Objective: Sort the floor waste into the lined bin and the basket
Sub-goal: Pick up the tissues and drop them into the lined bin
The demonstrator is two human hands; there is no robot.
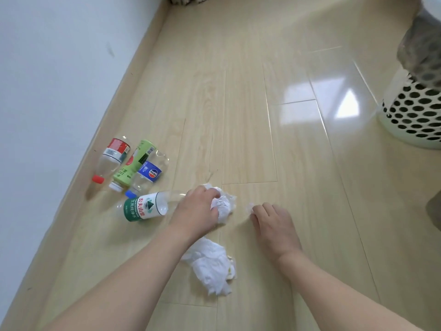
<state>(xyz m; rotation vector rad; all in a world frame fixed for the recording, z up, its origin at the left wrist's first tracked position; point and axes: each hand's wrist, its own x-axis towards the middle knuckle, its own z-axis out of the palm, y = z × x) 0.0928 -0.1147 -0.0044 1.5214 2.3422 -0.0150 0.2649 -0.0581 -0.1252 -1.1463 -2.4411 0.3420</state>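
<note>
Fingers of my left hand curl round a paper wad on the floor; my right hand pinches a small scrap.
I gather paper first, I judge, since another tissue lies near and four bottles lie grouped by the wall. Well apart at right stands the lined bin; I cannot see what it holds, and no basket shows.

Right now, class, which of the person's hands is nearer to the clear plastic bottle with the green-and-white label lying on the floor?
Left. The left hand grips a crumpled white tissue right beside the green-and-white labelled bottle, at its base end. The right hand is farther away, beyond the tissue.
</note>
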